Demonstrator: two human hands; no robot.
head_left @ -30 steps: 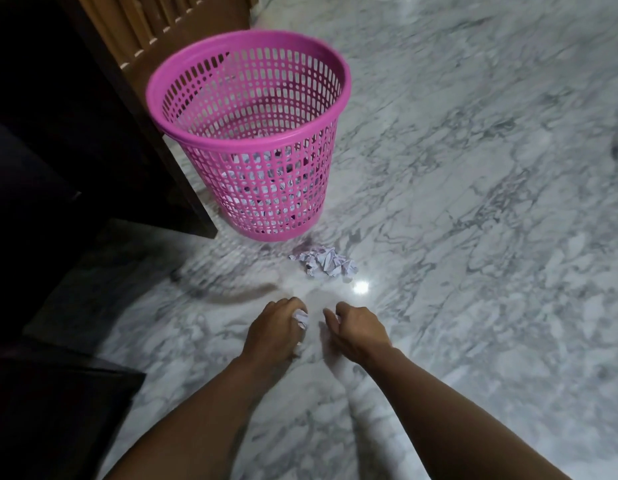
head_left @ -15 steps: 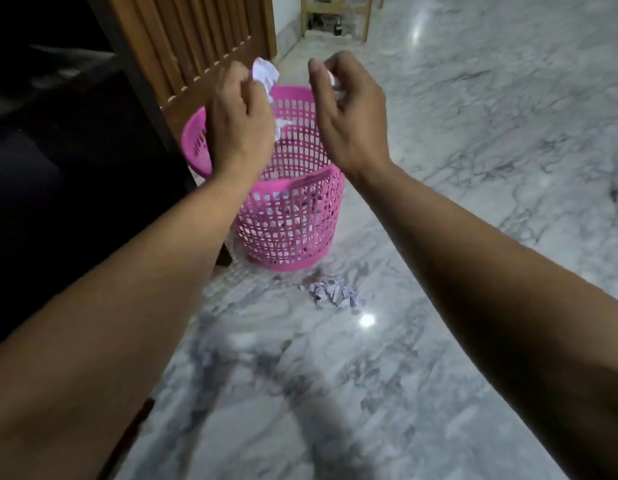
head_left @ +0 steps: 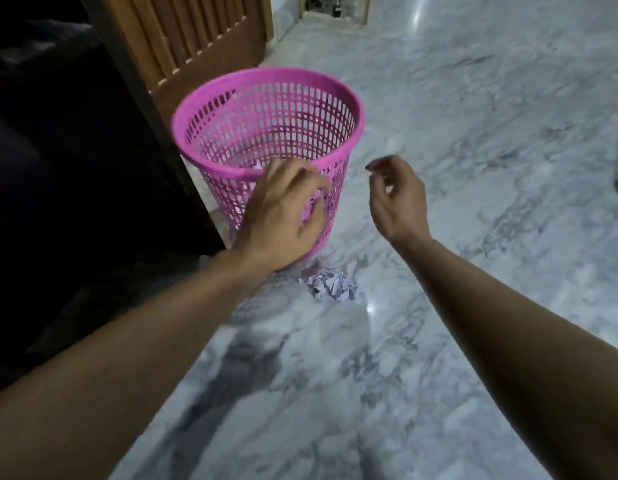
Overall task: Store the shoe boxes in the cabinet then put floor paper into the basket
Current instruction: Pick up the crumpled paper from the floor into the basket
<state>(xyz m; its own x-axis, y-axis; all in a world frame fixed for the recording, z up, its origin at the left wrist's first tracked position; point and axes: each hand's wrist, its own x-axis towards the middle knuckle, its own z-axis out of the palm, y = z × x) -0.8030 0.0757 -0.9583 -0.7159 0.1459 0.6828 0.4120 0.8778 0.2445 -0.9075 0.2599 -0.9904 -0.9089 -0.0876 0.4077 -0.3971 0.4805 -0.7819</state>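
Pink mesh basket standing upright on the marble floor, tucked against the slatted wooden door and the dark cabinet side toward the floor's far left. Bits of white paper visible through the mesh down inside, blurry though. Left hand hovering in front of the basket's near wall, just below the rim, fingers loosely curled with nothing in them as far as the blur allows. Right hand off to the right of the basket, apart from it, fingers relaxed and half curled, also holding nothing. Small whitish smear just above the right fingertips, too blurred to call. One crumpled paper wad lying on the floor right by the basket's base on the near side, between the two forearms, touching neither hand. Bright light glint on the marble just right of the wad.
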